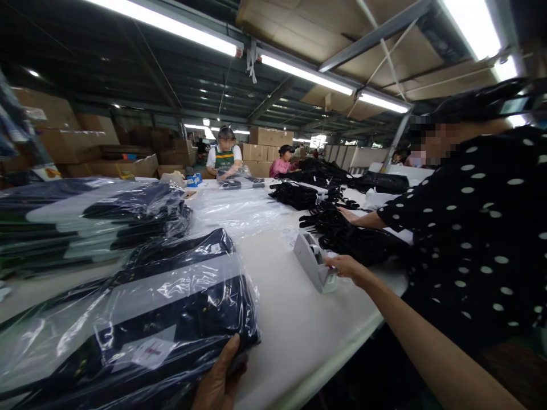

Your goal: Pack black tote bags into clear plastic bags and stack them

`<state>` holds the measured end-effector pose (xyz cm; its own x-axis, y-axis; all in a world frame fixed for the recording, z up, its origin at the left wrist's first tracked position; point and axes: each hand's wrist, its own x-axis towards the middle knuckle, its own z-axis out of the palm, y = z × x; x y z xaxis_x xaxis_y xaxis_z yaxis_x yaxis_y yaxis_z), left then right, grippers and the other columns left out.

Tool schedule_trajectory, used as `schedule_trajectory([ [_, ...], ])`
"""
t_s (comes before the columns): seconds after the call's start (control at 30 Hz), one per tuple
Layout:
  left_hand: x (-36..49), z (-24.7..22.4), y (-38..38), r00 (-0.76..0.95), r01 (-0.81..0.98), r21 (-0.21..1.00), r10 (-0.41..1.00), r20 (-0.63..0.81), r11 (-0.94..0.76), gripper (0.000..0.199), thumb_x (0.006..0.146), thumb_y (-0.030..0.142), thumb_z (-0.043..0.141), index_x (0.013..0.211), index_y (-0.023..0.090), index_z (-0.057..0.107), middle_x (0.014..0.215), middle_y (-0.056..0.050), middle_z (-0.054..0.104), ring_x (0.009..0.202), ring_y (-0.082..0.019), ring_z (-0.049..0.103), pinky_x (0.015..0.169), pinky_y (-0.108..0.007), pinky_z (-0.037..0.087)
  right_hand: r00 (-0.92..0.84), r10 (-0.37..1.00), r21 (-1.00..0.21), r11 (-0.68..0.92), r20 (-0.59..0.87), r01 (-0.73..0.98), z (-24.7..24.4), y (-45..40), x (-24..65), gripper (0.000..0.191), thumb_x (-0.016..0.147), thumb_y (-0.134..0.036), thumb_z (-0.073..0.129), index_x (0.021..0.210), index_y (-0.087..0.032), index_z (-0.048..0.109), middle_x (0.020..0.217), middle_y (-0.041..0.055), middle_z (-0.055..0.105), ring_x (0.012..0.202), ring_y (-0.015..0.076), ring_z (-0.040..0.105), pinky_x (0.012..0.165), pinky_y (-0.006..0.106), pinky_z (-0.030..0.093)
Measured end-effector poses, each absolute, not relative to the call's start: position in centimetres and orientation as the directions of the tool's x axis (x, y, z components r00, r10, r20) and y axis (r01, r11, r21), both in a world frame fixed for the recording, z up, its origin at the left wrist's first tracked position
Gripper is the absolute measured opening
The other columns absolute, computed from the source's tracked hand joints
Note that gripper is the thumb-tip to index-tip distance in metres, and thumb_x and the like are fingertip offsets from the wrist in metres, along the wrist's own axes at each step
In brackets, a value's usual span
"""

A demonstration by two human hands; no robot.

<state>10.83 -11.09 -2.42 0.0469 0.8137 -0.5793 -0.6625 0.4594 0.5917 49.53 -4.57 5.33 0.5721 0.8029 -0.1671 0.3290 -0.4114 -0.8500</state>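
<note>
1. On the pale tabletop (277, 307), the left hand (219, 373) grasps the corner of a clear-bagged dark garment (171, 319), thumb on top.
2. The right hand's (348, 269) fingertips meet the grey tape dispenser (308, 259); whether they pinch tape, I cannot tell.
3. Black straps (354, 233) lie just beyond.

Dim hall under glaring overhead tubes (307, 74); plastic (183, 285) glints, edges smear and stretch.
</note>
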Motion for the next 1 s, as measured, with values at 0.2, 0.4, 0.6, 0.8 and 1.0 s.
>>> schedule_trajectory([
  [0.2, 11.1, -2.0, -10.9, 0.017, -0.657, 0.592, 0.794, -0.608, 0.467, 0.030, 0.071, 0.004, 0.080, 0.094, 0.023, 0.072, 0.095, 0.004, 0.075, 0.074, -0.015, 0.070, 0.062, -0.028, 0.058, 0.599, 0.792, -0.932, -0.296, -0.118, 0.207, 5.0, -4.0, 48.2, 0.026, 0.059, -0.038, 0.073, 0.061, -0.013, 0.065, 0.064, 0.0063, 0.066, 0.063, 0.0155, 0.056, 0.061, 0.028, 0.039],
  [0.4, 11.3, -1.9, -10.8, -0.013, -0.647, 0.610, 0.794, -0.608, 0.457, 0.036, 0.070, 0.005, 0.081, 0.100, 0.023, 0.071, 0.103, 0.001, 0.074, 0.074, -0.014, 0.069, 0.061, -0.027, 0.057, 0.645, 0.764, -0.975, -0.156, -0.019, 0.156, 5.4, -7.4, 48.0, 0.037, 0.056, -0.050, 0.073, 0.070, -0.016, 0.066, 0.065, 0.0027, 0.063, 0.059, 0.0129, 0.052, 0.059, 0.027, 0.040],
  [0.6, 11.1, -1.8, -11.3, 0.006, -0.638, 0.642, 0.836, -0.549, 0.426, 0.047, 0.070, 0.008, 0.082, 0.110, 0.027, 0.069, 0.125, 0.000, 0.067, 0.085, -0.014, 0.067, 0.066, -0.026, 0.057, 0.677, 0.725, -0.967, -0.244, -0.129, 0.077, 1.7, -10.4, 47.2, 0.035, 0.056, -0.051, 0.069, 0.066, -0.018, 0.061, 0.060, 0.0024, 0.060, 0.051, 0.0115, 0.048, 0.055, 0.028, 0.041],
  [0.8, 11.1, -2.4, -11.3, 0.065, -0.655, 0.618, 0.847, -0.527, 0.435, 0.037, 0.066, 0.015, 0.087, 0.099, 0.024, 0.072, 0.109, 0.001, 0.073, 0.086, -0.015, 0.067, 0.068, -0.026, 0.056, 0.705, 0.692, -0.901, -0.392, -0.155, 0.187, 0.5, -11.6, 48.0, 0.023, 0.054, -0.035, 0.071, 0.046, -0.019, 0.055, 0.046, 0.0025, 0.055, 0.048, 0.0136, 0.045, 0.050, 0.028, 0.033],
  [1.0, 11.5, -2.3, -11.4, 0.049, -0.672, 0.622, 0.862, -0.504, 0.402, 0.044, 0.055, 0.028, 0.094, 0.093, 0.020, 0.074, 0.100, -0.003, 0.074, 0.081, -0.016, 0.066, 0.065, -0.027, 0.051, 0.424, 0.889, -0.966, -0.236, -0.171, 0.106, 3.8, -12.9, 37.0, 0.038, 0.063, -0.051, 0.077, 0.073, -0.015, 0.071, 0.063, 0.0038, 0.063, 0.052, 0.0122, 0.047, 0.050, 0.027, 0.033],
])
